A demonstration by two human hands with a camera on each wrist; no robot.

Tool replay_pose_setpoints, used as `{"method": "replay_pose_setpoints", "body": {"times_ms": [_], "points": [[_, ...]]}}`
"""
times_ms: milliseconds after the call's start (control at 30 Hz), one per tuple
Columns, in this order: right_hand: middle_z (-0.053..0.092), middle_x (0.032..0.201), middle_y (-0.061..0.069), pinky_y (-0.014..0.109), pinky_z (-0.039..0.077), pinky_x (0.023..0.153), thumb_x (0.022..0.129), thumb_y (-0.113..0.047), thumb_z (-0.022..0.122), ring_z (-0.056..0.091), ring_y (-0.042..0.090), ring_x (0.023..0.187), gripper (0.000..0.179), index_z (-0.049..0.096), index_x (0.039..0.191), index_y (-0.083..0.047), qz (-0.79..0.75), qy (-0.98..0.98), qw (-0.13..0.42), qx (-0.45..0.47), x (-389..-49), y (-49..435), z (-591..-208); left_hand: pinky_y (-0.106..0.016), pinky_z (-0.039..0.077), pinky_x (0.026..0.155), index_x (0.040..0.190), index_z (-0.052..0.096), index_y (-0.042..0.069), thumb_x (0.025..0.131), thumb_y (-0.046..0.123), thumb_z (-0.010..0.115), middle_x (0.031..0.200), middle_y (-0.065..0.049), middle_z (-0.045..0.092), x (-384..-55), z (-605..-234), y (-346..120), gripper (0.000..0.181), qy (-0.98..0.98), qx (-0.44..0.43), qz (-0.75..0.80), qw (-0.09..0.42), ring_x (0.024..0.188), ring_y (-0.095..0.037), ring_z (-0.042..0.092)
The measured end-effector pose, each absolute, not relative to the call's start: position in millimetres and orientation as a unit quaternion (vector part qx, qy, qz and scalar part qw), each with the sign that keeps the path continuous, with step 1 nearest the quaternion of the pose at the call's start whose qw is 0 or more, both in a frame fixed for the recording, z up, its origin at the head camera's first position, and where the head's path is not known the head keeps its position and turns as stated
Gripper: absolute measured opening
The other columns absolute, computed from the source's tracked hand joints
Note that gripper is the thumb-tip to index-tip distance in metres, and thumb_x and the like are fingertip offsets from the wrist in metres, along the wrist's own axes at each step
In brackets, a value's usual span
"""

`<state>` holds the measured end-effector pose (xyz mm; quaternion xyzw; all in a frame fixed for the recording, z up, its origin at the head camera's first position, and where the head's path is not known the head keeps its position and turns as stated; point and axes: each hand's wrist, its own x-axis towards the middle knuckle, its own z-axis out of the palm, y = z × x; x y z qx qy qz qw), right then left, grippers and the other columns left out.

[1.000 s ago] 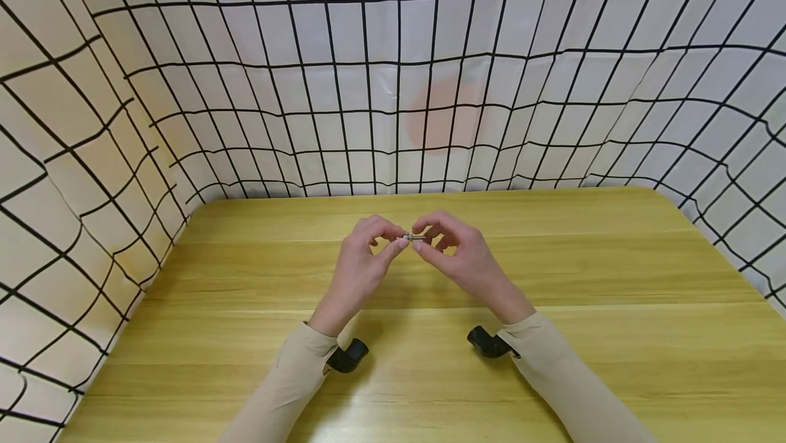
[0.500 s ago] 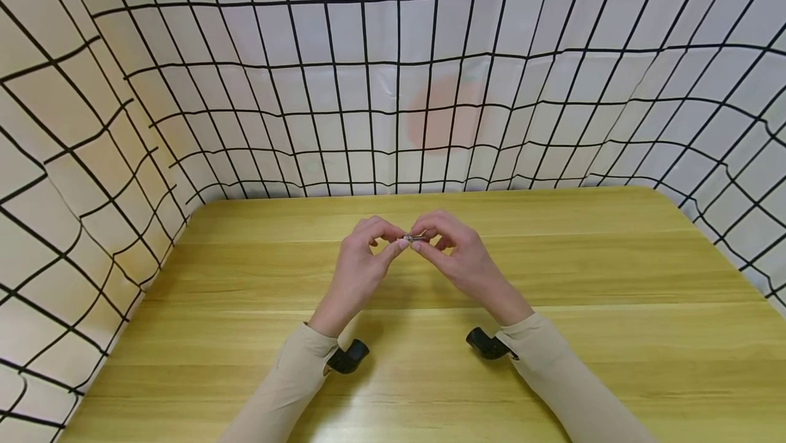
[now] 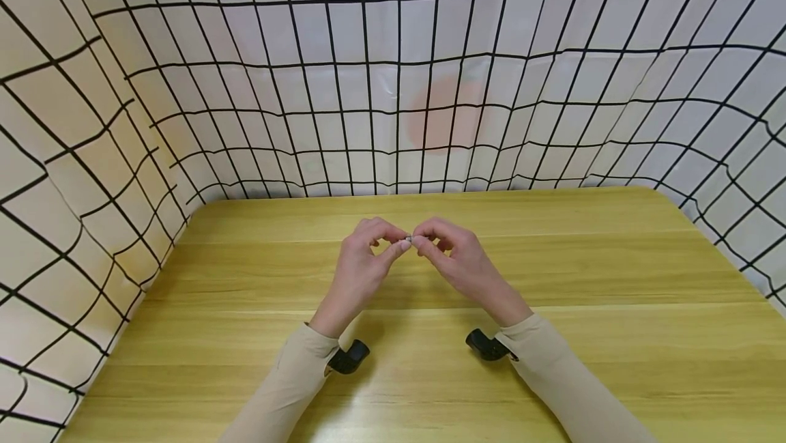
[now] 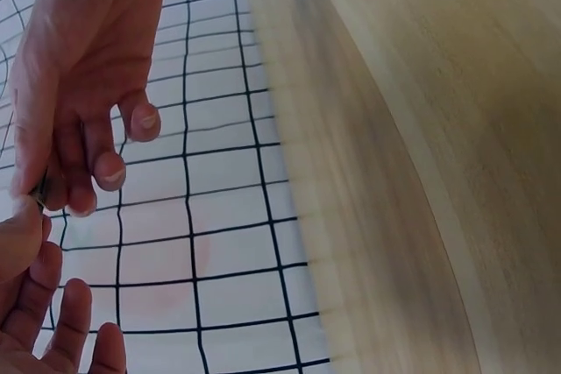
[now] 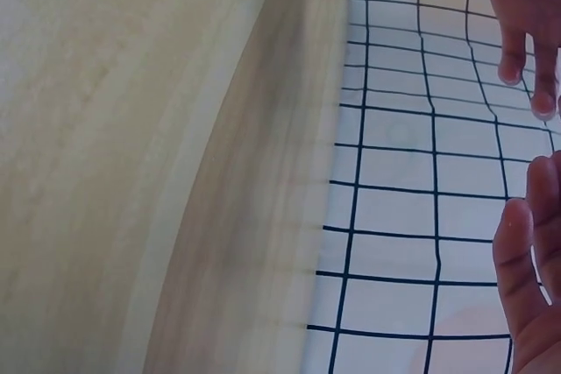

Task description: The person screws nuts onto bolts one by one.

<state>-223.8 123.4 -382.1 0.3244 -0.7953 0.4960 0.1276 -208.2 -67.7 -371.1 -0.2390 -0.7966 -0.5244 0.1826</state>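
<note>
A tiny silvery metal piece [image 3: 408, 239] is held above the table, mostly hidden by fingertips. Its exact kind cannot be made out. My left hand [image 3: 364, 262] pinches it between thumb and index finger. From the other side, the thumb and index finger of my right hand [image 3: 463, 260] pinch its right end, so both hands' fingertips nearly touch. The left wrist view shows a dark sliver of the metal piece [image 4: 39, 188] between the fingertips. In the right wrist view, only some fingers of each hand show, and the metal piece is out of sight.
Beneath the hands is a light wooden table [image 3: 245, 279]. A white curtain with a black grid [image 3: 344, 88] encloses its back and sides. A black wrist camera [image 3: 348, 357] sticks out from the left sleeve, and another camera [image 3: 486, 345] from the right sleeve.
The right thumb and index finger, spread around a thin shaft on the piece one second ago, have closed together and now cover that shaft. The left hand has hardly moved.
</note>
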Motion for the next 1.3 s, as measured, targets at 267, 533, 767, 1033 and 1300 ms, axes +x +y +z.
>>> {"method": "replay_pose_setpoints", "body": {"times_ms": [267, 533, 767, 1033, 1300], "points": [[0.063, 0.103, -0.006, 0.032, 0.049, 0.068, 0.097, -0.015, 0.065, 0.058, 0.016, 0.088, 0.015, 0.064, 0.111, -0.017, 0.503, -0.799, 0.123, 0.306, -221.0, 124.0, -379.7, -0.05, 0.043, 0.08, 0.093, 0.073, 0.01, 0.089, 0.011, 0.073, 0.085, 0.006, 0.062, -209.2, -371.0, -67.9, 0.003, -0.796, -0.232, -0.525, 0.192, 0.089, -0.013, 0.053], [0.061, 0.106, 0.005, 0.031, 0.051, 0.064, 0.086, 0.002, 0.073, 0.058, 0.019, 0.087, 0.026, 0.063, 0.108, -0.007, 0.497, -0.775, 0.17, 0.352, -223.4, 124.4, -380.0, -0.05, 0.043, 0.078, 0.093, 0.073, 0.01, 0.09, 0.011, 0.073, 0.085, 0.005, 0.062, -208.8, -371.0, -68.2, 0.003, -0.795, -0.236, -0.524, 0.197, 0.089, -0.013, 0.054], [0.06, 0.102, -0.003, 0.03, 0.05, 0.064, 0.091, -0.006, 0.07, 0.057, 0.014, 0.088, 0.016, 0.064, 0.103, -0.014, 0.49, -0.779, 0.162, 0.356, -223.9, 125.1, -379.1, -0.052, 0.042, 0.08, 0.092, 0.074, 0.01, 0.089, 0.012, 0.073, 0.084, 0.006, 0.062, -208.7, -371.2, -67.9, 0.004, -0.796, -0.238, -0.525, 0.183, 0.089, -0.014, 0.052], [0.061, 0.098, -0.004, 0.031, 0.048, 0.065, 0.094, -0.009, 0.067, 0.056, 0.013, 0.086, 0.011, 0.064, 0.103, -0.014, 0.487, -0.789, 0.149, 0.342, -223.4, 124.8, -379.4, -0.051, 0.043, 0.08, 0.091, 0.074, 0.009, 0.088, 0.014, 0.075, 0.083, 0.005, 0.064, -208.6, -371.4, -67.6, 0.005, -0.799, -0.235, -0.52, 0.188, 0.089, -0.015, 0.053], [0.062, 0.096, 0.0, 0.034, 0.046, 0.064, 0.098, -0.009, 0.061, 0.054, 0.015, 0.082, 0.006, 0.064, 0.101, -0.014, 0.495, -0.793, 0.129, 0.333, -222.9, 123.7, -381.7, -0.047, 0.043, 0.08, 0.092, 0.074, 0.01, 0.089, 0.015, 0.074, 0.084, 0.007, 0.063, -208.1, -371.3, -67.3, 0.005, -0.8, -0.239, -0.519, 0.185, 0.089, -0.011, 0.052]]}}
